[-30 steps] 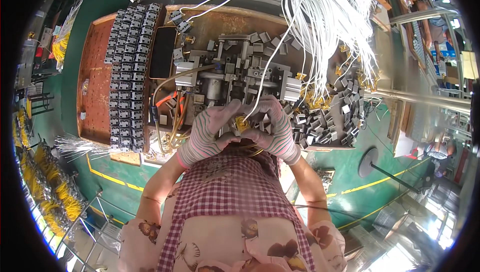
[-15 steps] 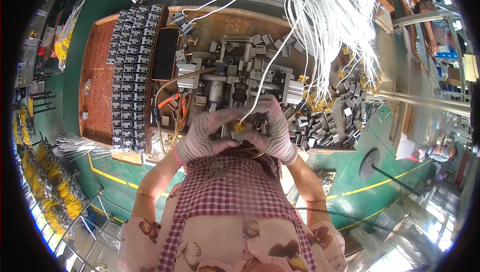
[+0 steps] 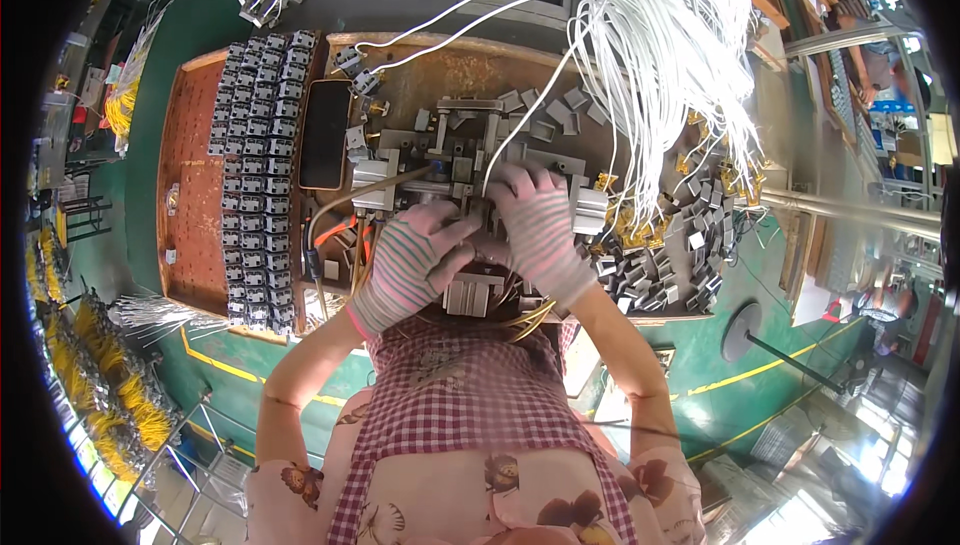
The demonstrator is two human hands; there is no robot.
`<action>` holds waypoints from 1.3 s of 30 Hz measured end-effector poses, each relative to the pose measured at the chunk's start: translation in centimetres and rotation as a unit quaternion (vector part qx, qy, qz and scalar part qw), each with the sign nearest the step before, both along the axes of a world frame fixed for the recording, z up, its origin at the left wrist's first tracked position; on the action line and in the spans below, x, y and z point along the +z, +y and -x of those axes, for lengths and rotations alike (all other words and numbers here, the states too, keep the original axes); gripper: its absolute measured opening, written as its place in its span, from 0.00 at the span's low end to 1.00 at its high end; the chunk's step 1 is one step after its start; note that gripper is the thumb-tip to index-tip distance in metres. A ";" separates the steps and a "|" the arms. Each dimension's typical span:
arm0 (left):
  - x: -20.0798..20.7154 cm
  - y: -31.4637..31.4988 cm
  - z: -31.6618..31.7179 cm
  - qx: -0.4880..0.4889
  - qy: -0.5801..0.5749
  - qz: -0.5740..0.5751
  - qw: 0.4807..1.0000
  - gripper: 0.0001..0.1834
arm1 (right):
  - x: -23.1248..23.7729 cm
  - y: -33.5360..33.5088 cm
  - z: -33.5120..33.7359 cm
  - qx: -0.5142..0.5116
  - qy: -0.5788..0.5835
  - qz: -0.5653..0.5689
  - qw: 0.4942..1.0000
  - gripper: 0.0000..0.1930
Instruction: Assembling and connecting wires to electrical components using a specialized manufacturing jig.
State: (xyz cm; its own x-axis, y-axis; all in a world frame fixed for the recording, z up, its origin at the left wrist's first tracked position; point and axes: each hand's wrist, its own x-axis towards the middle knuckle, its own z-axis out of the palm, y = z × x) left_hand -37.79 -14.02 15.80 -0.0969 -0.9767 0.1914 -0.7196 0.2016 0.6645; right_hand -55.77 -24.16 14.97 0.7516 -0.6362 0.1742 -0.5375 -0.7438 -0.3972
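Note:
A metal fixture (image 3: 470, 115) with blocks and rails stands in front of me. Both hands wear striped, pale knitted gloves and meet over its near part. My left hand (image 3: 412, 263) is closed, thumb and fingers bent toward the fixture's middle; what they pinch is hidden. My right hand (image 3: 545, 230) curls over the fixture's right side, closed, its fingertips and any held thing out of sight. One white cable (image 3: 535, 110) comes down from the bundle to the gap between my hands, its lower end covered. Below them shows a ribbed metal block (image 3: 470, 295).
Rows of grey-black connector housings (image 3: 258, 175) fill the red-brown tray's (image 3: 193, 175) right part. A black phone (image 3: 326, 135) lies beside them. White cables (image 3: 640, 65) with yellow ends hang at the right over loose metal shells (image 3: 655, 280). An orange-handled tool (image 3: 335, 232) lies left of the fixture.
Both hands have shifted together over the fixture. The yellow cable end seen between them is now hidden. My right hand has turned palm down, and the ribbed block has come into sight.

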 end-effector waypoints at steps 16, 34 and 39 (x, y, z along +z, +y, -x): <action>-3.0 -1.3 -1.0 -0.122 -0.201 0.020 0.972 0.25 | 1.2 0.5 17.0 -0.276 -0.018 0.013 0.961 0.14; 6.7 -3.4 -1.6 0.095 0.402 -0.246 0.877 0.28 | 6.7 8.5 14.3 -0.129 0.041 -0.119 0.984 0.25; 7.3 -4.9 -15.1 0.171 0.043 0.122 0.977 0.12 | 8.2 7.7 12.7 -0.034 -0.030 -0.299 0.953 0.21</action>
State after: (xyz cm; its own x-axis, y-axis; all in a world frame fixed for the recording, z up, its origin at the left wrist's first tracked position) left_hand -22.69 -18.88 23.11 0.2530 -0.8734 0.4162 -0.7167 0.1198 0.6870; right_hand -68.49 -16.46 23.18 0.7048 -0.6827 -0.1930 -0.5391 -0.3385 -0.7712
